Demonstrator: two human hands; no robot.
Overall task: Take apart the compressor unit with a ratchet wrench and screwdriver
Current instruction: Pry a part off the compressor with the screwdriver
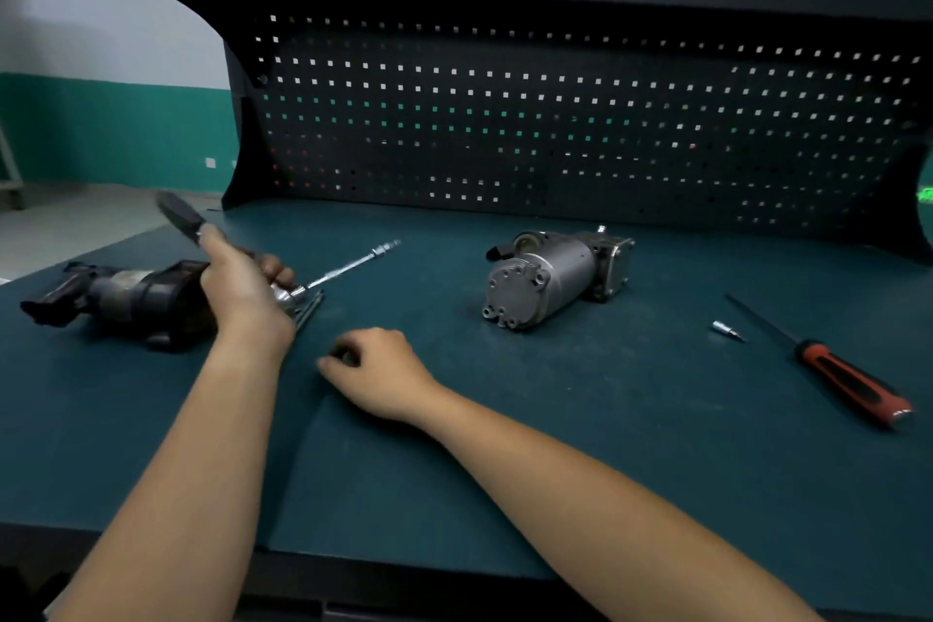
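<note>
My left hand [242, 285] grips the ratchet wrench [184, 217] near its head, with the black handle pointing up and left and a long extension bar [353, 263] sticking out to the right. Just behind that hand lies a dark compressor part [126, 301] on its side. My right hand [373, 371] rests on the green bench top with fingers curled around something small that I cannot make out. A grey metal compressor unit [550, 278] lies on its side at mid-bench. A red and black screwdriver [838, 369] lies at the right.
A small silver socket bit [727, 331] lies left of the screwdriver. Several long bolts [310, 311] lie by my left hand. A black pegboard [555, 126] closes the back of the bench [555, 444], with a shelf above it.
</note>
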